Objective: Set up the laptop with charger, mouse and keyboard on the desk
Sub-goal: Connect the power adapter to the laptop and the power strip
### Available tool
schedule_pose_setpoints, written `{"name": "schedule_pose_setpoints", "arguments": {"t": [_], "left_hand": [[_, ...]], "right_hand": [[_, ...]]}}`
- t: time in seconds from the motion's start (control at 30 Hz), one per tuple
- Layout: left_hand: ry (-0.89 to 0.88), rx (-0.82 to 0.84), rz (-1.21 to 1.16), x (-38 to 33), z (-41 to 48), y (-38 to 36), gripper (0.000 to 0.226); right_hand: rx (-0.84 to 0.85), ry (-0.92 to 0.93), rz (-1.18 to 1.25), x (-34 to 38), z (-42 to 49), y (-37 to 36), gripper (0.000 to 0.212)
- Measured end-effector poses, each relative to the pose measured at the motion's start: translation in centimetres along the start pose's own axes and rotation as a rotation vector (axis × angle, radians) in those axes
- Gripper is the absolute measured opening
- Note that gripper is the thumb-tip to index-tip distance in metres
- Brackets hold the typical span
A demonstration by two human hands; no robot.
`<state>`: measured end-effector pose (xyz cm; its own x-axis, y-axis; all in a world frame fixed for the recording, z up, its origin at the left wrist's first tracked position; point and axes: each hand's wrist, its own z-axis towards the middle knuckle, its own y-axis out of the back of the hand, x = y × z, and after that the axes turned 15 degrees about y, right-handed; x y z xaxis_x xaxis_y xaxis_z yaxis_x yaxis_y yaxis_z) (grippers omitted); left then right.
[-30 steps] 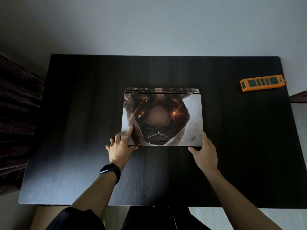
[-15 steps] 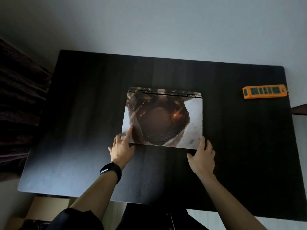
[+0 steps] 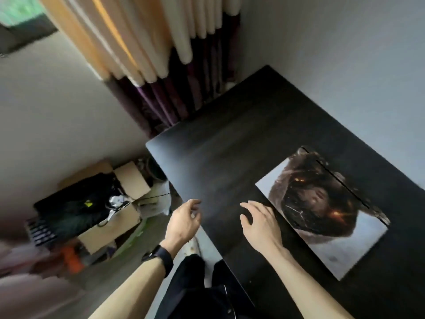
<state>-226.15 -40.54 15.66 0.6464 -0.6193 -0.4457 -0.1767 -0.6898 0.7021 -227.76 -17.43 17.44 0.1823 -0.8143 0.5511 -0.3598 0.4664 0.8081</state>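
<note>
While the person is turning away from it, the dark desk (image 3: 230, 157) is taking up the room from 12 to 5 o'clock, and the laptop (image 3: 322, 210) is lying closed and flat on it at about 3 o'clock, printed lid facing up; I am seeing no other task item on the stretch of desk that shows. I am judging that the laptop is placed and the fetching of accessories is starting; the gaze is swinging toward an open cardboard box (image 3: 110, 226) sitting on the floor at 8 o'clock, off the desk's end. The right hand (image 3: 259, 224) is hovering over the desk just beside the laptop's near corner, fingers spread apart and gripping nothing; the left hand (image 3: 184, 223) is hanging at the desk's edge near 6 o'clock, fingers loosely apart, equally empty. The next move is probably calling for a reach down toward 8 o'clock to pick the charger, mouse or keyboard out of a jumble; a thin cable (image 3: 158, 195) is trailing by the box flap and may be snagging. The box's contents are blurring into dark shapes, so I am unable to name them; the desk's right side is running out of view.
</note>
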Motion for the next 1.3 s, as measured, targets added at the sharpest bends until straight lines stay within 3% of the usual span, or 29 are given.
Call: {"name": "schedule_pose_setpoints", "arguments": {"t": [0.2,0.4,0.47,0.87,1.3], "left_hand": [[0.238,-0.164,-0.247,11.7,-3.0,5.9,0.028],[0.326,-0.165,-0.312,22.0,-5.5,10.2,0.028],[0.374,-0.193,-0.371,29.3,-7.2,13.1,0.027],[0.463,-0.242,-0.438,39.2,-8.0,19.4,0.025],[0.619,-0.074,-0.394,42.5,-0.6,21.1,0.030]], "right_hand": [[0.228,0.265,-0.013,9.6,2.2,-3.8,0.035],[0.329,0.313,0.014,17.8,0.6,-10.5,0.033],[0.375,0.371,0.010,23.8,-1.1,-15.3,0.033],[0.487,0.418,0.096,34.8,-2.1,-22.4,0.032],[0.636,0.285,0.127,36.0,8.3,-28.4,0.036]]}}
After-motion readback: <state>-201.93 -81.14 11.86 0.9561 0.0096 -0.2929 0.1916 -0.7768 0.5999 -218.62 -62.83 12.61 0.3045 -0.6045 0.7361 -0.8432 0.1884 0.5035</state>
